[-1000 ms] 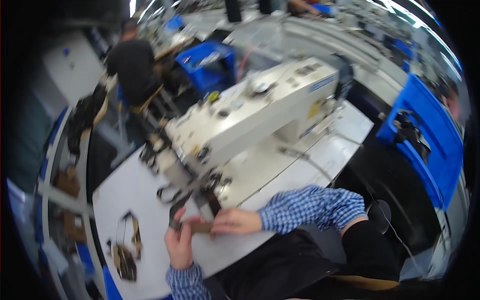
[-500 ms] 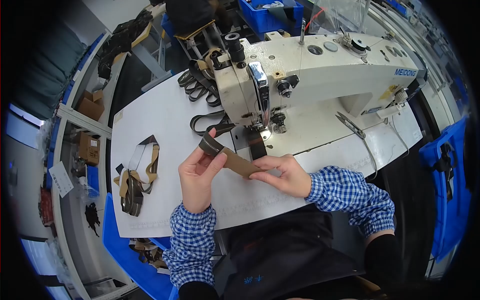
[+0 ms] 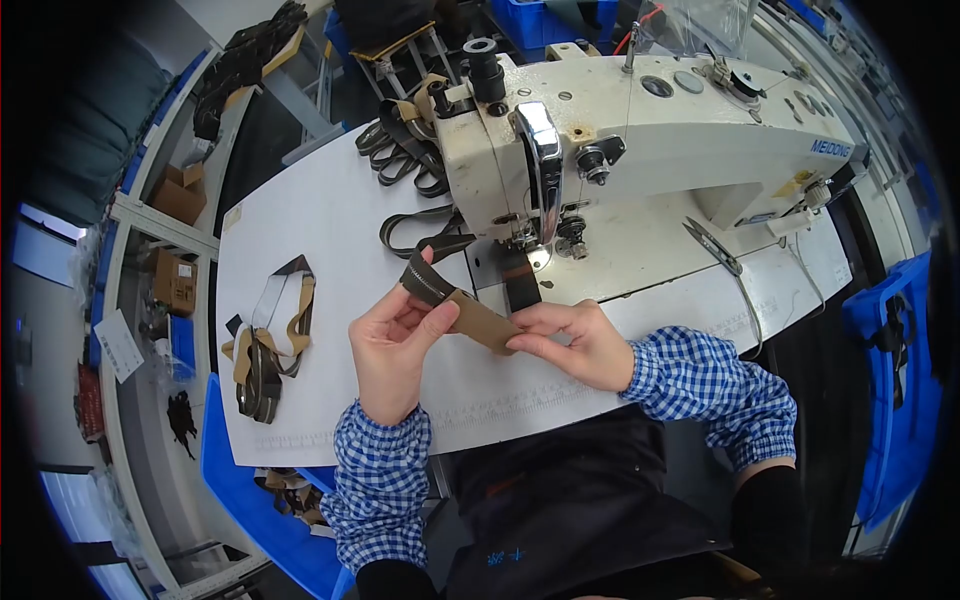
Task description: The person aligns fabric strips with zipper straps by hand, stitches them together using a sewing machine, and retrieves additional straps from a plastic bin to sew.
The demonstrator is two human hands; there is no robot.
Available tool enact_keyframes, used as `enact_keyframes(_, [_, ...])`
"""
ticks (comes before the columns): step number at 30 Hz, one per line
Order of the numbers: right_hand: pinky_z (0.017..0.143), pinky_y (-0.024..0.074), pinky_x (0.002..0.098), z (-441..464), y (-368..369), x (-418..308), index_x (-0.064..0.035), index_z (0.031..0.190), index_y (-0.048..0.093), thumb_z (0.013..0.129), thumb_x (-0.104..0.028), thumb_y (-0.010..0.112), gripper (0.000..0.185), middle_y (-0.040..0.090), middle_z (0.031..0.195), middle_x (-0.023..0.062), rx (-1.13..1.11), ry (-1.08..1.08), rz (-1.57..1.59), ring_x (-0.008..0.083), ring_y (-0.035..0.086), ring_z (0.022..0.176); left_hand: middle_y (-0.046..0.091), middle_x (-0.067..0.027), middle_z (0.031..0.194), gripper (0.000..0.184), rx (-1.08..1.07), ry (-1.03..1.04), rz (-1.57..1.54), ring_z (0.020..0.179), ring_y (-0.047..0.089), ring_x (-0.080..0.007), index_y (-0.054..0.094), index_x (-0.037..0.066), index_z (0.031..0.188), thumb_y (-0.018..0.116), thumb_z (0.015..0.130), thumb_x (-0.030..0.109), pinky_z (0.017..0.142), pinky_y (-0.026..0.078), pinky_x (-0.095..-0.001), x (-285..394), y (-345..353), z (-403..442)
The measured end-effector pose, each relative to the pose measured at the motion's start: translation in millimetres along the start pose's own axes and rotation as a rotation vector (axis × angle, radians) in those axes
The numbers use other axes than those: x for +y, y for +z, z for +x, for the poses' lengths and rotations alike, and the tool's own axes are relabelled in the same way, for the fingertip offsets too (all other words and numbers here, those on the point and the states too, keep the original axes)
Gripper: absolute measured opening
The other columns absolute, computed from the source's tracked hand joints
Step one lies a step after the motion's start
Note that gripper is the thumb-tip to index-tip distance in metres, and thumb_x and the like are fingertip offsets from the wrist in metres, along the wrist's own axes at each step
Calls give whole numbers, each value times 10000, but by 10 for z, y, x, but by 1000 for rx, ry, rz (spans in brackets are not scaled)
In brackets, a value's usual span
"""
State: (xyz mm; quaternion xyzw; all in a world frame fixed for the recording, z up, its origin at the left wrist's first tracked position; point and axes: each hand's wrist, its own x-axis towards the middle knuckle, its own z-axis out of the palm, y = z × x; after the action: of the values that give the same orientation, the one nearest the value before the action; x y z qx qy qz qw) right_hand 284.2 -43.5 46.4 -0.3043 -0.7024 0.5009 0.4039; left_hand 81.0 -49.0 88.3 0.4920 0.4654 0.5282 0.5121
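Between my two hands a webbing strap is stretched, tan on one part and dark green with a pale stitch line on the other. My left hand pinches the strap near the joint of the two colours. At the tan end, my right hand grips it between thumb and fingers. Just beyond stands a white sewing machine, with a dark strap piece lying at its needle area. Looped dark straps lie left of the machine head, seemingly joined to the held one.
A bundle of tan and dark straps lies on the white table at left. Thread snips rest on the machine bed. Blue bins stand at lower left and right; the left one contains straps.
The view has shifted slightly, so the machine appears a little further right. Both hands keep hold of the strap, with the tan part turned a little more toward me.
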Motion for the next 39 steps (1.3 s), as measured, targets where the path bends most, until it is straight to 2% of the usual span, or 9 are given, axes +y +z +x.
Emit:
enact_keyframes(12, [616, 501, 276, 37, -18, -103, -10, 927, 628, 822, -107, 647, 145, 634, 816, 107, -12, -179, -41, 214, 629, 714, 608, -49, 900, 537, -72, -69, -91, 818, 591, -121, 440, -55, 1284, 648, 788, -37, 749, 503, -249, 36, 0, -94])
enact_keyframes(21, [701, 518, 330, -400, -22, -48, 12, 714, 612, 617, -146, 581, 188, 563, 802, 93, -301, -655, -780, 226, 581, 797, 490, -86, 1279, 545, -696, -441, -158, 1022, 503, -146, 431, -13, 1310, 598, 797, -85, 937, 390, -310, -326, -103, -343])
enact_keyframes(24, [752, 513, 349, -458, -52, 151, 33, 734, 627, 620, -181, 560, 252, 564, 808, 126, -383, -839, -899, 271, 586, 809, 436, -133, 1334, 528, -941, -12, 342, 1060, 483, -222, 471, 32, 1287, 568, 787, -109, 947, 377, -316, -498, -130, -190])
enact_keyframes(25, [744, 513, 352, -449, -74, 153, 38, 743, 630, 621, -191, 555, 270, 563, 808, 129, -414, -857, -909, 277, 586, 809, 430, -173, 1322, 540, -861, 196, 495, 1103, 464, -309, 458, 72, 1288, 559, 781, -85, 942, 393, -366, -553, -121, -171])
enact_keyframes(28, [722, 514, 366, -419, -111, 126, 46, 763, 636, 625, -217, 545, 311, 559, 808, 137, -506, -917, -953, 297, 582, 807, 448, -165, 1303, 553, -627, 579, 906, 1151, 443, -337, 410, 85, 1308, 565, 791, -37, 916, 410, -430, -711, 73, 11])
enact_keyframes(31, [697, 513, 381, -368, -127, 137, 52, 771, 637, 626, -232, 540, 333, 555, 808, 146, -545, -940, -930, 309, 576, 799, 425, -180, 1321, 696, -545, 405, 853, 1211, 416, -352, 104, 77, 1380, 509, 827, -38, 964, 377, -416, -778, 145, 153])
enact_keyframes(34, [680, 514, 387, -358, -138, 177, 61, 768, 633, 625, -236, 541, 342, 551, 806, 154, -519, -931, -851, 311, 571, 790, 435, -180, 1331, 667, -415, 157, 698, 1238, 415, -307, -5, 30, 1411, 398, 883, -36, 1008, 342, -369, -831, 117, 166])
enact_keyframes(37, [669, 515, 386, -370, -106, 181, 71, 766, 627, 624, -237, 541, 351, 550, 806, 157, -477, -925, -830, 310, 569, 788, 472, -180, 1292, 586, -421, 423, 922, 1225, 427, -289, 105, -12, 1393, 366, 870, -50, 990, 357, -332, -700, 154, 224])
enact_keyframes(39, [668, 517, 386, -369, -114, 174, 75, 759, 623, 616, -235, 542, 351, 550, 807, 158, -482, -931, -844, 312, 568, 787, 479, -186, 1278, 584, -517, 171, 742, 1212, 437, -291, 129, -7, 1389, 361, 856, -56, 982, 367, -327, -781, 67, 219])
